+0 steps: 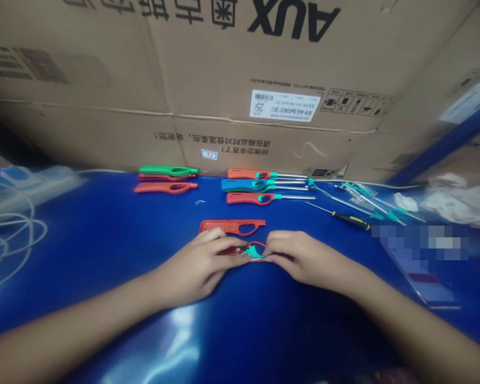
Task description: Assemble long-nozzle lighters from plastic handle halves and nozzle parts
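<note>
Both hands close on one red lighter body half point(257, 244) that lies open-side up on the blue table. My left hand point(210, 256) pinches its handle end, fingertips beside the teal trigger point(255, 252). With bent fingers, my right hand point(290, 255) grips the front end past the trigger loop. The fingers hide much of the inside and both ends of this half. Just beyond the hands rests a separate orange-red lighter shell half point(232, 227), with nobody touching it.
Farther back lie lighters with metal tubes point(270, 198) and, to their left, stacked shells point(166, 188). Small metal bits point(200, 202) sit between. At right are a screwdriver point(350, 220), loose tubes with teal parts point(378, 205) and a flat device point(428, 282). A cardboard box point(208, 106) stands behind; white cable point(28, 240) coils left.
</note>
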The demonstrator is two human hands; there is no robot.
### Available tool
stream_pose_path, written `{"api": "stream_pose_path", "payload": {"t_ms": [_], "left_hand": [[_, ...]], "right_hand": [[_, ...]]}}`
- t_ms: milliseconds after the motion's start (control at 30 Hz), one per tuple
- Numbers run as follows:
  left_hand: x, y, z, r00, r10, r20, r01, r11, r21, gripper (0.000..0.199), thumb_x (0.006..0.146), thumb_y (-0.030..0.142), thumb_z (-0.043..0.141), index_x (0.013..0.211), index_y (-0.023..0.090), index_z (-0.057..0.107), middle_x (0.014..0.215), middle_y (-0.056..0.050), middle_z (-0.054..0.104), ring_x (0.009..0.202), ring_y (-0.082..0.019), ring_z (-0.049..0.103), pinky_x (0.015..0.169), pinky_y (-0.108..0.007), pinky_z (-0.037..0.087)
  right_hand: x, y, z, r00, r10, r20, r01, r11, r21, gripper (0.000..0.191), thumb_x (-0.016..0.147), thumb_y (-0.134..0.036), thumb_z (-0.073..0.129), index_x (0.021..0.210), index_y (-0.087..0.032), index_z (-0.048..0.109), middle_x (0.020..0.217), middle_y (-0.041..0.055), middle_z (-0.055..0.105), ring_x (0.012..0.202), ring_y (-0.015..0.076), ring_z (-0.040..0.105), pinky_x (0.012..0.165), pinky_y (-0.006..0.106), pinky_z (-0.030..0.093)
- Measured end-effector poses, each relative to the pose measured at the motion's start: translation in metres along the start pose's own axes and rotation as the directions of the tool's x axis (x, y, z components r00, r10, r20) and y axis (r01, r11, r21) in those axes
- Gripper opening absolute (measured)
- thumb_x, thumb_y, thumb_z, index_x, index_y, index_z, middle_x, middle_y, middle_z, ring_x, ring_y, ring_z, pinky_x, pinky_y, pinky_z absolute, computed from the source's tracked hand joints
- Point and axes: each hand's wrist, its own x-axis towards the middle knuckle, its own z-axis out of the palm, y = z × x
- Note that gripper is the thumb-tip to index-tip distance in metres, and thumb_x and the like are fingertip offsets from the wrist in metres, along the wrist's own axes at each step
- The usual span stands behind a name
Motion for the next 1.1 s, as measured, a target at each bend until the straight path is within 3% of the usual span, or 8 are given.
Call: {"api": "stream_pose_path", "payload": {"t_ms": [333,1100], "left_hand": [[0.0005,-0.002,0.0004,0.997,0.061,-0.044,-0.059,0.997,0.05,0.045,0.099,0.012,0.046,0.138,0.029,0.061,0.138,-0.009,0.062,0.108,-0.026,0.056,0.093,-0.044,0.05],[0.0016,-0.0021,0.002,0.999,0.045,-0.027,-0.043,0.997,0.069,0.044,0.098,0.013,0.048,0.137,0.029,0.062,0.141,-0.009,0.061,0.108,-0.026,0.056,0.094,-0.043,0.049]], "right_hand": [[-0.0042,0.0008,-0.0038,1.0,-0.017,-0.004,0.017,0.999,0.039,0.019,0.099,-0.014,0.054,0.097,-0.018,0.073,0.098,0.0062,0.07,0.087,0.0163,0.065,0.08,0.03,0.051],[-0.0022,0.0023,-0.0005,0.999,-0.031,-0.019,0.03,0.998,-0.055,0.017,0.1,-0.017,0.054,0.095,-0.017,0.07,0.094,0.0054,0.067,0.085,0.0161,0.063,0.076,0.03,0.049]]}}
